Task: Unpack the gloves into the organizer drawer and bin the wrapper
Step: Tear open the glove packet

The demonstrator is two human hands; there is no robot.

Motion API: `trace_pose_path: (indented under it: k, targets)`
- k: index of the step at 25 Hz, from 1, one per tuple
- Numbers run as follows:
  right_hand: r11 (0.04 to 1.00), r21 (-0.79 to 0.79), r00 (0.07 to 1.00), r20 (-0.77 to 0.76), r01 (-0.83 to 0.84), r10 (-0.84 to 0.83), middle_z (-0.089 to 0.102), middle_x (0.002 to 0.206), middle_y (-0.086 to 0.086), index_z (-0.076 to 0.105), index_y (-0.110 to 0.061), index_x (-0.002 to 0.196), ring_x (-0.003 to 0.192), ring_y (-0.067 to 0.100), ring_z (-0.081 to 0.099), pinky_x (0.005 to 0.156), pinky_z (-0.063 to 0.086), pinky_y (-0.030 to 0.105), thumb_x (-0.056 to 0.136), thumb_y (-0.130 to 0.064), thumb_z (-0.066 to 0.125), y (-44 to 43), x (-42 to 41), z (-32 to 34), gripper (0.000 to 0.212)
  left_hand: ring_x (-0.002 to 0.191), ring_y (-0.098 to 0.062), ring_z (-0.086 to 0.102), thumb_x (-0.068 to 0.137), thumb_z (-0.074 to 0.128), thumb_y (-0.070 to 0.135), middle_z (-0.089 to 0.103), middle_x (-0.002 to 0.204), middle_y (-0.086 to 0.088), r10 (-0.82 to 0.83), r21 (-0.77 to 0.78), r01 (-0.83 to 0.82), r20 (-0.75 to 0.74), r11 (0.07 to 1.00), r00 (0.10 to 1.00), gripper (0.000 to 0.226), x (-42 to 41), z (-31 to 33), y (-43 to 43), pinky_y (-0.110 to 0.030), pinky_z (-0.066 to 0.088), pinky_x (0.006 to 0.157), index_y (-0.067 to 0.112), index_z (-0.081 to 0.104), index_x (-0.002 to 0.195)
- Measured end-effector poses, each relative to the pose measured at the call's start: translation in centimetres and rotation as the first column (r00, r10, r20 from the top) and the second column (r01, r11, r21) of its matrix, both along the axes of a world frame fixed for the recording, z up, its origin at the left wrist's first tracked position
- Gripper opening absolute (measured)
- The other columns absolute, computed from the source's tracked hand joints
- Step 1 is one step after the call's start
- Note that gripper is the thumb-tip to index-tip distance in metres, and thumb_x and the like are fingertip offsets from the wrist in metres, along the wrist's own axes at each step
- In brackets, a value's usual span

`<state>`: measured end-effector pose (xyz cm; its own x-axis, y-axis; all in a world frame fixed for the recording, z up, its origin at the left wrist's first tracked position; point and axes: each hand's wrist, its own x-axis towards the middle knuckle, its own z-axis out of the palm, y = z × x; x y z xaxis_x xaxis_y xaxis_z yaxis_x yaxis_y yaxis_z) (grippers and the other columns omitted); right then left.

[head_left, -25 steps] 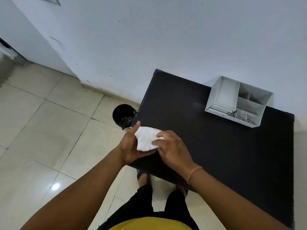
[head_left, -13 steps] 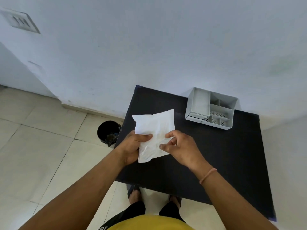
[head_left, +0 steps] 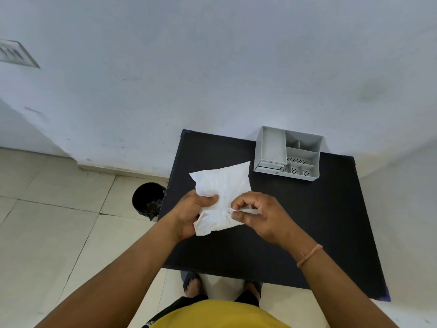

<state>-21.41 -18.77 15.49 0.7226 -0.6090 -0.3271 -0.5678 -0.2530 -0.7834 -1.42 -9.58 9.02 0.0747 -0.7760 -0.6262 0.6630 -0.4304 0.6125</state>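
A white paper wrapper (head_left: pixel 224 185) is held upright over the left part of the black table (head_left: pixel 319 221). My left hand (head_left: pixel 191 209) grips its left side with the thumb across the front. My right hand (head_left: pixel 257 217) pinches the wrapper's right edge near its lower part, where the paper is creased and pulled sideways. The gloves inside are hidden. A grey organizer drawer (head_left: pixel 287 153) with several compartments stands at the table's back right, against the wall. A black bin (head_left: pixel 147 200) sits on the floor to the left of the table.
A white wall runs right behind the table. Beige floor tiles (head_left: pixel 59 221) spread to the left. My feet (head_left: pixel 191 282) show under the table's near edge.
The wrapper went from folded small between my hands to held up and spread out. My right hand has shifted to pinch and pull its right edge. The camera view swung right and up.
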Motion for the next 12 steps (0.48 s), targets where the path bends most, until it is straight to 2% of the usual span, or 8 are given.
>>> trace_pose_path:
  k: [2, 4, 6, 8, 10, 12]
  targets:
    - [0.997, 0.079, 1.0, 0.023, 0.018, -0.02, 0.074, 0.097, -0.014, 0.076, -0.027, 0.093, 0.094, -0.003, 0.065, 0.084, 0.048, 0.022, 0.093, -0.024, 0.078, -0.2, -0.3, 0.5, 0.004, 0.116, -0.04, 0.074, 0.101, 0.065, 0.008, 0.076, 0.131, -0.017, 0.042, 0.006, -0.042, -0.016, 0.999, 0.999, 0.043, 0.3, -0.5, -0.3, -0.052, 0.065, 0.08, 0.016, 0.062, 0.143]
    - [0.996, 0.086, 1.0, -0.01, 0.028, -0.027, 0.073, 0.097, -0.012, 0.073, -0.031, 0.098, 0.092, 0.0, 0.067, 0.083, 0.047, 0.021, 0.093, -0.03, 0.078, -0.5, -0.3, 0.6, 0.006, 0.122, -0.043, 0.071, 0.101, 0.065, 0.008, 0.072, 0.138, -0.02, 0.067, 0.014, -0.067, -0.052, 0.998, 0.996, 0.045, 0.7, -0.5, -0.4, -0.057, 0.063, 0.087, 0.016, 0.061, 0.145]
    - [0.997, 0.076, 0.994, -0.11, -0.008, 0.017, 0.072, 0.103, -0.011, 0.07, -0.034, 0.113, 0.098, 0.004, 0.067, 0.083, 0.047, 0.021, 0.09, -0.038, 0.08, -0.6, -0.1, 0.4, 0.026, 0.118, -0.044, 0.072, 0.102, 0.062, 0.007, 0.075, 0.132, -0.019, 0.057, 0.048, -0.055, -0.052, 0.997, 0.997, 0.039, 0.8, -0.2, -0.5, -0.058, 0.063, 0.087, 0.014, 0.063, 0.141]
    - [0.999, 0.001, 0.986, -0.164, -0.043, 0.043, 0.071, 0.103, -0.012, 0.072, -0.032, 0.116, 0.095, 0.005, 0.067, 0.079, 0.047, 0.019, 0.089, -0.038, 0.081, -0.5, 0.3, -0.2, 0.029, 0.114, -0.044, 0.074, 0.104, 0.061, 0.013, 0.08, 0.123, -0.018, 0.052, 0.123, -0.046, -0.046, 0.991, 0.998, 0.036, 0.7, 0.4, -0.7, -0.057, 0.063, 0.088, 0.012, 0.063, 0.14]
    - [0.997, -0.061, 0.997, -0.066, 0.047, -0.051, 0.075, 0.096, -0.011, 0.077, -0.029, 0.103, 0.086, 0.004, 0.068, 0.074, 0.05, 0.018, 0.091, -0.034, 0.08, -0.3, 0.7, -0.8, 0.014, 0.114, -0.045, 0.074, 0.105, 0.06, 0.036, 0.078, 0.124, -0.023, 0.101, 0.197, -0.078, -0.109, 0.977, 0.989, 0.046, 0.9, 0.7, -0.9, -0.058, 0.061, 0.094, 0.005, 0.061, 0.139]
    - [0.964, 0.077, 0.963, 0.062, 0.256, -0.261, 0.077, 0.092, -0.006, 0.078, -0.025, 0.098, 0.084, 0.007, 0.07, 0.071, 0.055, 0.021, 0.093, -0.028, 0.078, 0.2, 1.2, -1.1, 0.007, 0.114, -0.046, 0.074, 0.099, 0.062, 0.056, 0.071, 0.132, -0.027, 0.169, 0.233, -0.137, -0.123, 0.963, 0.978, 0.067, 0.5, 1.2, -0.8, -0.059, 0.061, 0.097, -0.001, 0.055, 0.135]
